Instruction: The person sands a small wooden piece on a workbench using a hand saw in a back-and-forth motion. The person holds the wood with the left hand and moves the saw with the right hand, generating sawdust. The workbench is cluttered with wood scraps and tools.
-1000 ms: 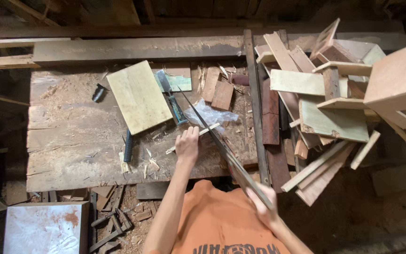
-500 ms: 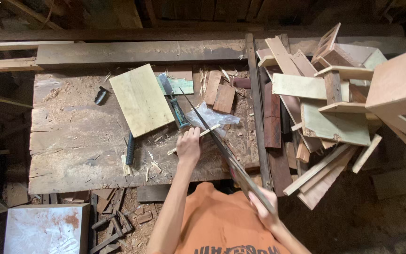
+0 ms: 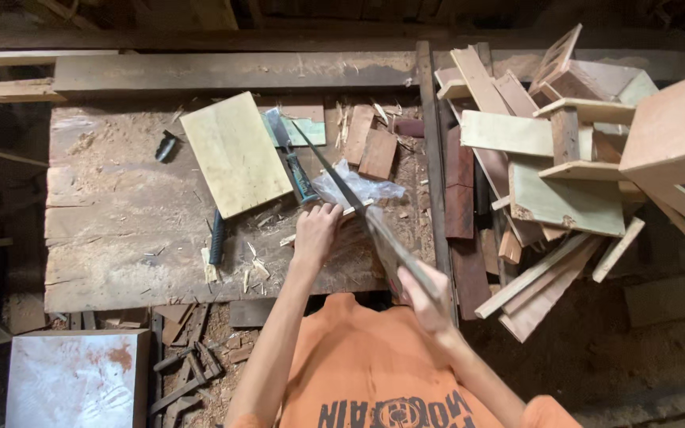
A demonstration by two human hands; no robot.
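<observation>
My left hand [image 3: 317,230] presses a thin pale wood strip [image 3: 356,211] down on the worn workbench [image 3: 120,230], near its front edge. My right hand [image 3: 423,295] grips the handle end of a long hand saw [image 3: 358,202]. The blade runs diagonally from my right hand up and left across the strip, past a crumpled clear plastic bag [image 3: 362,189]. The handle itself is hidden in my fist.
A pale green board [image 3: 235,154], a teal-handled tool [image 3: 299,170], a dark chisel [image 3: 216,238], small wood blocks [image 3: 370,147] and shavings lie on the bench. A heap of offcuts and wooden frames [image 3: 564,158] fills the right. A metal sheet [image 3: 73,380] lies bottom left.
My right hand has shifted slightly with the saw along its diagonal line; the left hand stays pressed on the strip.
</observation>
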